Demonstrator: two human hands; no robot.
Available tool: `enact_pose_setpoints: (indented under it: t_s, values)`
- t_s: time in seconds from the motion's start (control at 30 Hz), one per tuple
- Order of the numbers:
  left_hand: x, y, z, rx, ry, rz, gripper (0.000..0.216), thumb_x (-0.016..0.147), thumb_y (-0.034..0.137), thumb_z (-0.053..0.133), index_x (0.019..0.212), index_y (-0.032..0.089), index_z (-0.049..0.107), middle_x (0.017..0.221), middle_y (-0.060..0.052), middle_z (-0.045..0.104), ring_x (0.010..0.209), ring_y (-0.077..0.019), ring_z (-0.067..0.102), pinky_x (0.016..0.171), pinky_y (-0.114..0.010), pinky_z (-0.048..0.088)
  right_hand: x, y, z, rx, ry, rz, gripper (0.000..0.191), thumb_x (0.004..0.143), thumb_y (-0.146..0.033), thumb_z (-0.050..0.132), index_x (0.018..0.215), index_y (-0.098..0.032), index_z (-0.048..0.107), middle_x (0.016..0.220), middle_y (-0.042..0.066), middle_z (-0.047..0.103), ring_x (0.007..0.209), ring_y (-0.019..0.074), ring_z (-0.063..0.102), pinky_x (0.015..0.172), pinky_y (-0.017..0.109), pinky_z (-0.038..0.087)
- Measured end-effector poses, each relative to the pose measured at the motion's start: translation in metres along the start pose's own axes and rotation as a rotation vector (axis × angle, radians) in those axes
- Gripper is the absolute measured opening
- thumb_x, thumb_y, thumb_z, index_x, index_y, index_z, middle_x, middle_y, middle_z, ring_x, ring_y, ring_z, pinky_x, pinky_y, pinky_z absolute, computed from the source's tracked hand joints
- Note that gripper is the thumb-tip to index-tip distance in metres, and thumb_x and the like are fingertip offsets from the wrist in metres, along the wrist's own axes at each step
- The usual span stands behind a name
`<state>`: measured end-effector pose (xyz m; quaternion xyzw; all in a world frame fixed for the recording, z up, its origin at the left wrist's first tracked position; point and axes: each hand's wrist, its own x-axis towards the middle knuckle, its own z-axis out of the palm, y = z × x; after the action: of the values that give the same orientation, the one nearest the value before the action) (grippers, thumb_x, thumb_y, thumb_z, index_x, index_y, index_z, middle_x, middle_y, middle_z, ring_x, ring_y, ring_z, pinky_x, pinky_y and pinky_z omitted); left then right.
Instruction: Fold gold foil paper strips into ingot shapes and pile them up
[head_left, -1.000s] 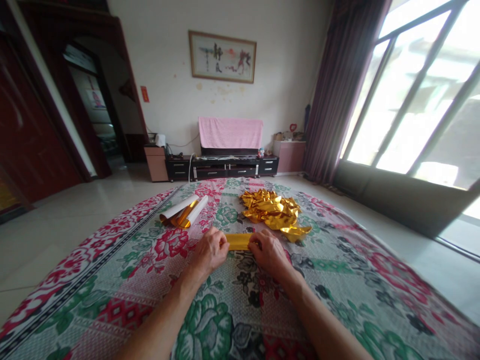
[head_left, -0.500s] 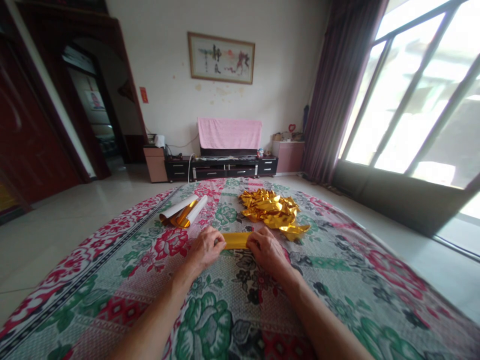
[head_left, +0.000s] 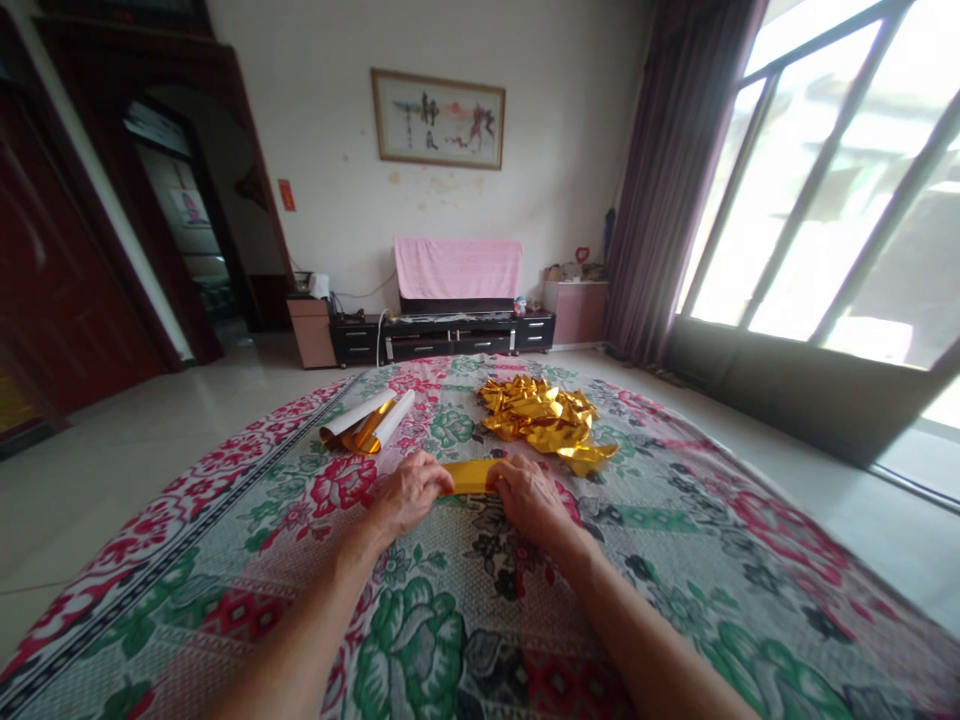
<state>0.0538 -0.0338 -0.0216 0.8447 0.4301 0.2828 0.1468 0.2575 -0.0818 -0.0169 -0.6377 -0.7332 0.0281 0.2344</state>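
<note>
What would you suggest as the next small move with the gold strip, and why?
Probably press a crease along it: the left hand and right hand each pinch an end of the gold strip, low over the flowered cloth, near the pile of gold pieces.

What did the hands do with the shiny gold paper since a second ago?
The right hand slid a little toward the left hand, so less of the gold strip shows between them. Both kept hold of it. The gold pile and rolled sheets stayed put.
</note>
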Motion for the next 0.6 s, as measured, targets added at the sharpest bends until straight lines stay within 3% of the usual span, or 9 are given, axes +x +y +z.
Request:
enact_pose_setpoints:
  t_s: [0.2, 0.3, 0.4, 0.6]
  values:
    - [0.0, 0.007, 0.009, 0.127, 0.078, -0.04, 0.023, 0.072, 0.009, 0.048, 0.073, 0.021, 0.068, 0.087, -0.003, 0.055, 0.086, -0.0142, 0.053, 0.084, -0.027, 0.042, -0.002, -0.013, 0.001, -0.078, 0.073, 0.103, 0.024, 0.086, -0.03, 0.042, 0.086, -0.025, 0.065, 0.086, 0.005, 0.058, 0.081, 0.0167, 0.051, 0.071, 0.028, 0.032]
    - [-0.001, 0.017, 0.013, 0.201, 0.153, -0.054, 0.013, 0.076, 0.024, 0.053, 0.07, 0.02, 0.064, 0.081, -0.004, 0.054, 0.083, -0.0157, 0.053, 0.08, -0.027, 0.042, -0.003, -0.018, 0.004, -0.095, 0.122, 0.124, 0.027, 0.084, -0.042, 0.044, 0.082, -0.023, 0.065, 0.085, 0.005, 0.058, 0.083, 0.0177, 0.051, 0.073, 0.029, 0.032]
    - [-0.001, 0.026, 0.016, 0.283, 0.178, -0.09, 0.021, 0.077, 0.038, 0.055, 0.068, 0.02, 0.061, 0.077, -0.004, 0.052, 0.077, -0.0165, 0.052, 0.073, -0.028, 0.041, -0.003, -0.019, 0.008, -0.103, 0.144, 0.122, 0.027, 0.081, -0.046, 0.049, 0.077, -0.023, 0.063, 0.083, 0.004, 0.057, 0.084, 0.0186, 0.05, 0.074, 0.03, 0.031]
    - [0.0, 0.029, 0.017, 0.327, 0.171, -0.096, 0.019, 0.075, 0.037, 0.057, 0.068, 0.019, 0.059, 0.076, -0.004, 0.052, 0.075, -0.0163, 0.051, 0.071, -0.027, 0.039, -0.002, -0.016, 0.009, -0.099, 0.125, 0.104, 0.025, 0.079, -0.046, 0.052, 0.079, -0.022, 0.062, 0.084, 0.004, 0.056, 0.085, 0.0189, 0.049, 0.075, 0.031, 0.03]
